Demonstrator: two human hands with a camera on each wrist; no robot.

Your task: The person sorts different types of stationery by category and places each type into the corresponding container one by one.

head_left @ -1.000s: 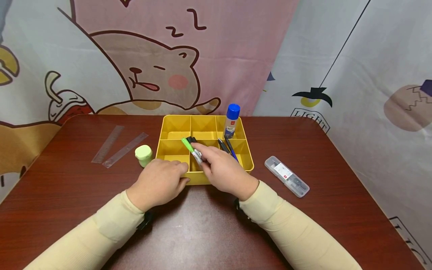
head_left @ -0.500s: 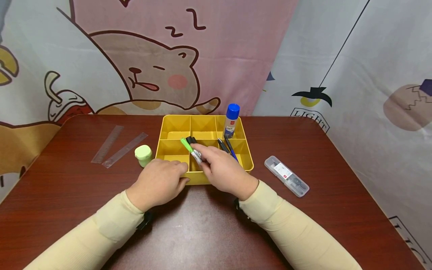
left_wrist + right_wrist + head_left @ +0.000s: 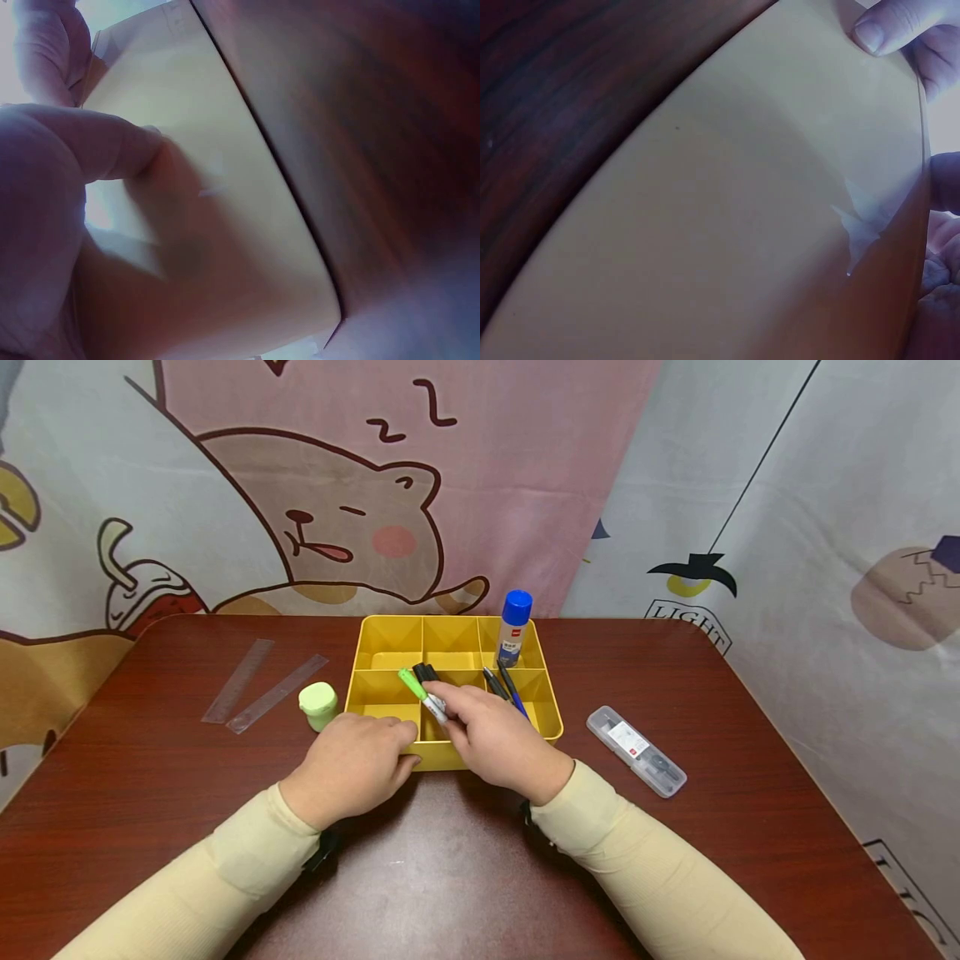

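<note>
A yellow compartment tray (image 3: pixel 450 757) stands on the table in the head view. My left hand (image 3: pixel 352 768) grips its front left wall, the thumb (image 3: pixel 120 146) against the outer face in the left wrist view and the fingers over the rim. Above the front middle compartment, my right hand (image 3: pixel 506 739) pinches a green-capped marker (image 3: pixel 422 692), tilted with its cap to the upper left. Black-capped pens (image 3: pixel 424 672) lean beside it, partly behind the fingers. Farther right in the tray are a black pen (image 3: pixel 495 683) and a blue pen (image 3: pixel 514 690). A blue-capped glue stick (image 3: pixel 512 631) stands in the back right compartment.
Left of the tray stands a pale green round container (image 3: pixel 319 705). Two clear rulers, a left one (image 3: pixel 238 682) and a right one (image 3: pixel 277 693), lie farther left. A clear plastic case (image 3: pixel 637 752) lies right of the tray. A patterned cloth hangs behind the table.
The green-capped marker has tipped slightly to the left in my right hand. My left hand and the tray keep their places.
</note>
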